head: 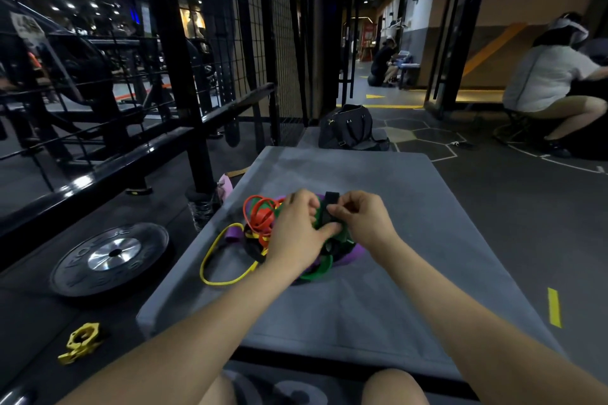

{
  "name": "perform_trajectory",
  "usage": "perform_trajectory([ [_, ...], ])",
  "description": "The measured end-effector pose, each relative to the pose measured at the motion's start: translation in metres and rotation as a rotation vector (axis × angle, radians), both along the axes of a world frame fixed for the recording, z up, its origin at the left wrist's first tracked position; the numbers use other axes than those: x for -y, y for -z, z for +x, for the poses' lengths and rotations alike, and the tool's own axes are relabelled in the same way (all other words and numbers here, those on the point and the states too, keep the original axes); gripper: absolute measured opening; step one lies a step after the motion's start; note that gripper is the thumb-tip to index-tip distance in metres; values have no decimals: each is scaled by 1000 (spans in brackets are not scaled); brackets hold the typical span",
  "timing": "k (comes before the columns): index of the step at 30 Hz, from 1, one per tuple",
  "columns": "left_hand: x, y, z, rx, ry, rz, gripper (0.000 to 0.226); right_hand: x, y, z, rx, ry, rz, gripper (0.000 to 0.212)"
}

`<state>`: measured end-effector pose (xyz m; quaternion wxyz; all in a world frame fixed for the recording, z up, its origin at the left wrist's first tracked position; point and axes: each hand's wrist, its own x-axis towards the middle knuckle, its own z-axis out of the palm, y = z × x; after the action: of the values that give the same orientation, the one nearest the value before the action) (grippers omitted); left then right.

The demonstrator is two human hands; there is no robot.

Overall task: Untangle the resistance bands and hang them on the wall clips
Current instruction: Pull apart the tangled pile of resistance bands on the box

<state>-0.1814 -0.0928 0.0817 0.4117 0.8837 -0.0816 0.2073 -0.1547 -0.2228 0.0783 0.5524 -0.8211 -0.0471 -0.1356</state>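
Observation:
A tangled heap of resistance bands lies on a grey mat (378,289). A red band (261,217) coils at the heap's left. A thin yellow band (210,260) loops out toward the mat's left edge. Green (317,271) and purple (350,256) bands show at the near side. Over the middle of the heap, my left hand (297,233) and my right hand (365,219) both pinch a black band (330,209). The black band stands up between them. No wall clips are visible.
A weight plate (112,256) and a yellow barbell collar (80,344) lie on the floor left of the mat. A black rack (184,82) and wire mesh rise at the left. A black bag (350,126) sits beyond the mat. A seated person (552,89) is at far right.

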Motion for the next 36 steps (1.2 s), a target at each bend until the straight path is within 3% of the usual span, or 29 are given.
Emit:
perform_trajectory([
  [8, 4, -8, 11, -76, 66, -22, 27, 23, -9, -14, -26, -90, -44, 13],
  [13, -33, 4, 31, -189, -68, -227, 32, 68, 5, -13, -48, 83, -54, 16],
  [20, -66, 27, 48, -324, -288, -470, 22, 125, 43, -12, -188, 364, 223, 25],
  [22, -66, 38, 50, -357, -277, -471, 29, 137, 53, -12, -265, 441, 153, 26],
  [25, -55, 49, 47, -390, -227, -423, 33, 132, 56, -9, -378, 437, -124, 32],
  [29, -42, 53, 47, -379, -186, -330, 34, 99, 43, -1, -261, 295, -346, 40],
  [36, -49, 56, 52, -282, -152, -55, 56, 59, 49, 23, -243, 141, -495, 30],
])
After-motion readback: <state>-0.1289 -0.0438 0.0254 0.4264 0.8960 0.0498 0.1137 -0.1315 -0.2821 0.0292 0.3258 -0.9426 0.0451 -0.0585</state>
